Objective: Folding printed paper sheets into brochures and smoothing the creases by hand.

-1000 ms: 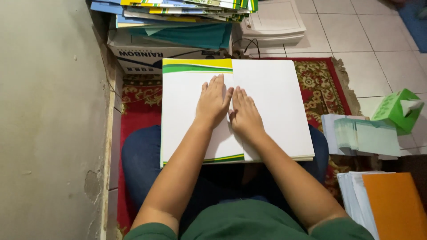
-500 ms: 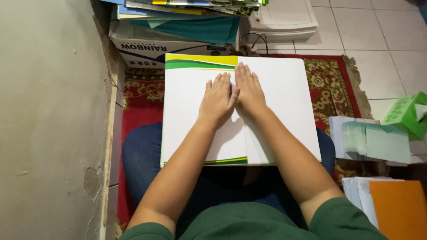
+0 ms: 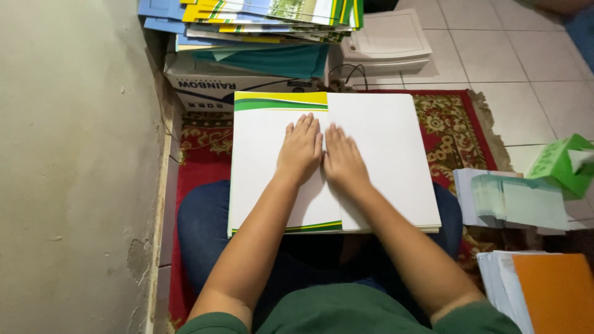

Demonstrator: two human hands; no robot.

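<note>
White folded sheet (image 3: 377, 154), green-yellow banded top, lies flat under both palms

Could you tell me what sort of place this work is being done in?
Probably a home or small print workshop floor: a patterned rug on floor tiles, with printed sheets stacked on a cardboard box.

Half a second ago the right hand (image 3: 344, 162) lay farther up the folded sheet (image 3: 331, 162) than the left hand (image 3: 301, 148). Now it has slid back toward the near edge, so its fingers (image 3: 337, 134) end slightly nearer than the left ones, both flat along the fold.
</note>
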